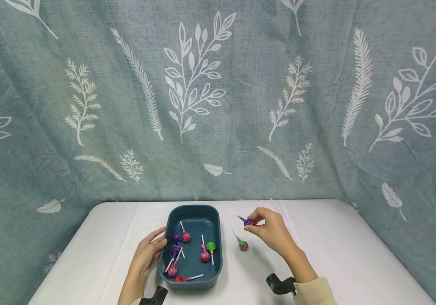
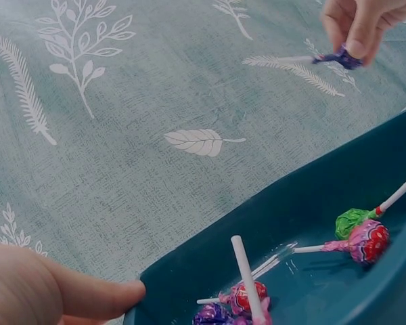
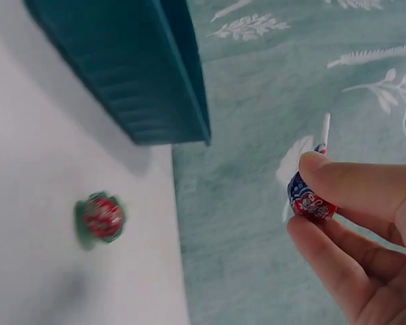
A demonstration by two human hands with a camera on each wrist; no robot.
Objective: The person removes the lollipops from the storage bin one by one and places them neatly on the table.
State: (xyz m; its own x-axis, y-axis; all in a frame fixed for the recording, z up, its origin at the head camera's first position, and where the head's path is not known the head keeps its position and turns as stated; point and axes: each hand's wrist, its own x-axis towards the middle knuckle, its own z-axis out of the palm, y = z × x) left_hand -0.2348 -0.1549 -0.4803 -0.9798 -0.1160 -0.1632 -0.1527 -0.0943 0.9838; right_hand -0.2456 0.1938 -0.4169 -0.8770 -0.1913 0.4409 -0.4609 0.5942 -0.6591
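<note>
My right hand [image 1: 269, 228] pinches a purple-wrapped lollipop [image 1: 247, 221] by its candy end, between thumb and fingertips. The white stick points up and left in the head view. In the right wrist view, the wrapper of this lollipop [image 3: 310, 200] shows blue and red. Its place is in the air, right of a dark teal bin [image 1: 191, 285]. A green-wrapped lollipop [image 1: 243, 245] lies on the table below that hand. My left hand [image 1: 145, 254] rests its fingers against the bin's left side. Inside lie several lollipops, including a green one [image 1: 211, 246] and a pink one [image 1: 205, 256].
The bin stands on a white-covered table [image 1: 100, 250]. Behind and beside it hangs a grey-green curtain [image 1: 241, 169] with white leaf prints. A red-wrapped lollipop [image 1: 178, 279] lies by the bin's near wall, purple ones [image 1: 176, 250] towards the left.
</note>
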